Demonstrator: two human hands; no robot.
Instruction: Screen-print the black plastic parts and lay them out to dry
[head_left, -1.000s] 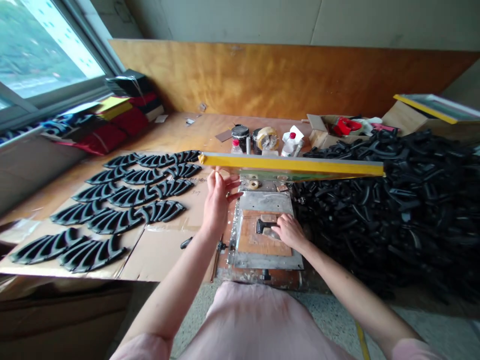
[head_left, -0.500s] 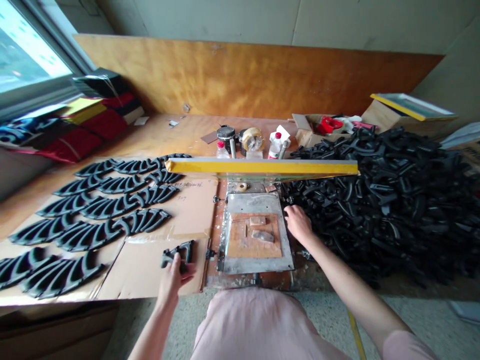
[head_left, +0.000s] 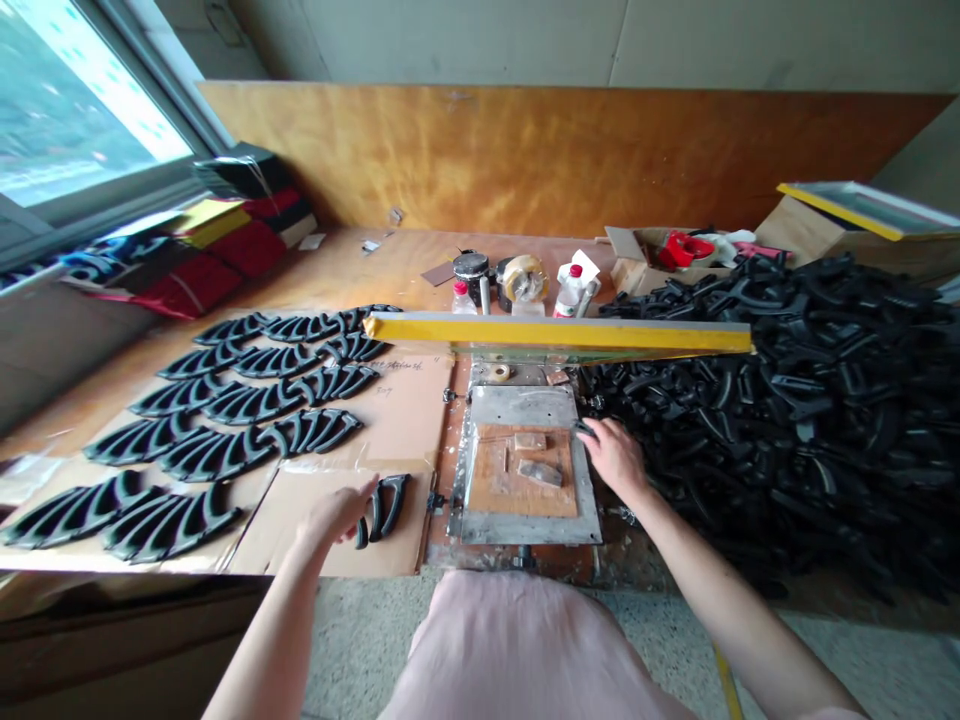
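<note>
My left hand (head_left: 339,515) is at the front of the cardboard sheet, fingers curled around a black curved plastic part (head_left: 362,532), much of it hidden by the hand. Against it on the right stand other black curved parts (head_left: 391,505). At the right edge of the metal plate, my right hand (head_left: 619,460) pinches a black plastic part (head_left: 584,428), of which only an end shows. Rows of similar parts (head_left: 251,400) lie on the cardboard to the left. A wooden board (head_left: 487,490) with small blocks rests on the metal plate (head_left: 525,405).
A yellow-edged frame (head_left: 562,332) is raised across the plate's far side. A big heap of black parts (head_left: 810,420) fills the right. Behind stand bottles (head_left: 570,292), a tape roll (head_left: 525,280) and a cardboard box (head_left: 634,262). Stacked red and black boxes (head_left: 202,265) sit at the left.
My left hand has turned and shifted to the left side of the black parts, which now stand closer together. My right hand stays by the plate's edge. The view has swung slightly left.
</note>
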